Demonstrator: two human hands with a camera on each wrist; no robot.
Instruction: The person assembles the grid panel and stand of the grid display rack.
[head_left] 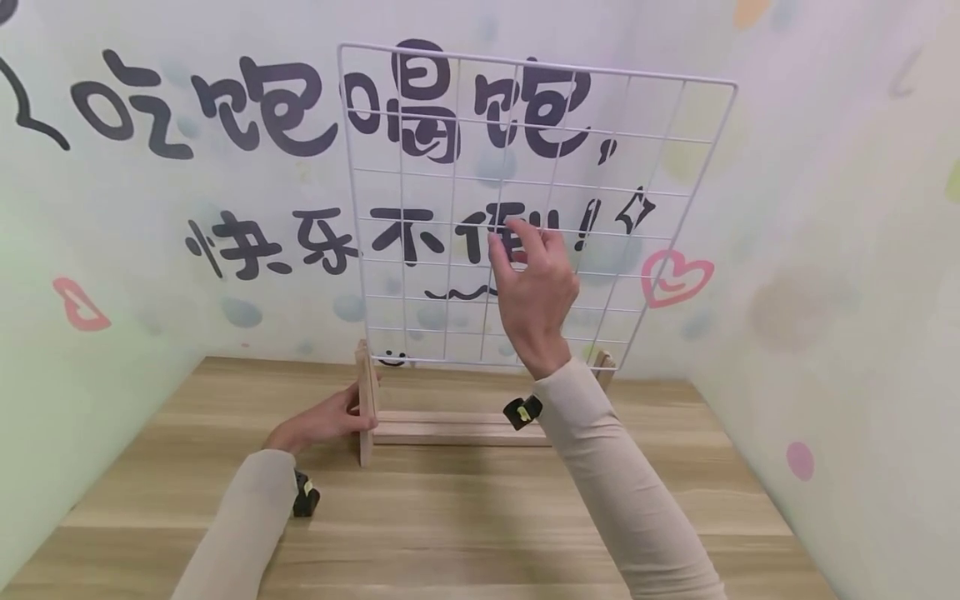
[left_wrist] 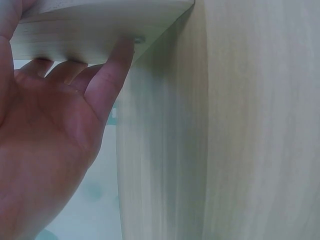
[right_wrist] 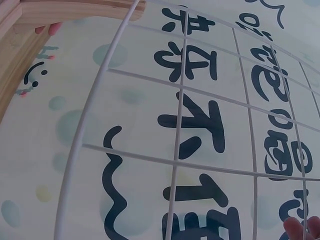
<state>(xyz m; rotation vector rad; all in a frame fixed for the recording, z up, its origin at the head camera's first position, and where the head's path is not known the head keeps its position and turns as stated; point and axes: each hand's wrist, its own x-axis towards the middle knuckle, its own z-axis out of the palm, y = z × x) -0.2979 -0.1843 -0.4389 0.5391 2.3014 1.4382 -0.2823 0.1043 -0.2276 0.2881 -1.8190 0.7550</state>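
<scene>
A white wire grid panel [head_left: 540, 64] stands tilted above a low wooden stand [head_left: 457, 433], its lower edge between the stand's two uprights. My right hand [head_left: 536, 287] pinches a wire near the panel's middle with thumb and fingers; in the right wrist view only its fingertips [right_wrist: 294, 228] show. Low on the left, my left hand [head_left: 330, 417] grips the stand's left upright [head_left: 365, 437], thumb in front and the other fingers partly hidden behind. In the left wrist view a fingertip of that hand lies beside a small metal screw [left_wrist: 139, 40] in the wood.
The stand's right upright [head_left: 604, 367] is partly behind the panel. Under the stand is a wood-grain table [head_left: 420, 517], backed by a white wall [head_left: 150, 233] with black lettering and coloured spots. Another wall [head_left: 847, 333] runs along the right side. Each wrist carries a small black camera [head_left: 305, 496].
</scene>
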